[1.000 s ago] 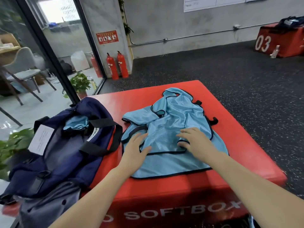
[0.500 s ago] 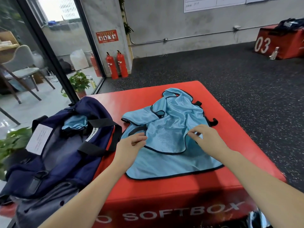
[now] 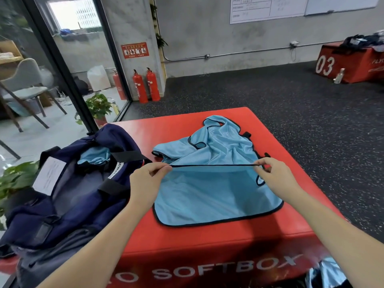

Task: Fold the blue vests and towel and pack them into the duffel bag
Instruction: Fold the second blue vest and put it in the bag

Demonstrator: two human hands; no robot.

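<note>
The fingers of the left hand (image 3: 145, 179) and right hand (image 3: 274, 175) each pinch the dark edge of the blue vest (image 3: 212, 190), pulling it tight between them above the red box (image 3: 187, 242), just beside the open duffel bag (image 3: 68, 196) with blue cloth inside.

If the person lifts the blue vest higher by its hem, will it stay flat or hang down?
The blue vest will probably hang limp: between the left hand and right hand only the pinched hem is taut, while the rest lies creased. Its shiny fabric looks thin, so likely light and rather slippery on the red box.
</note>
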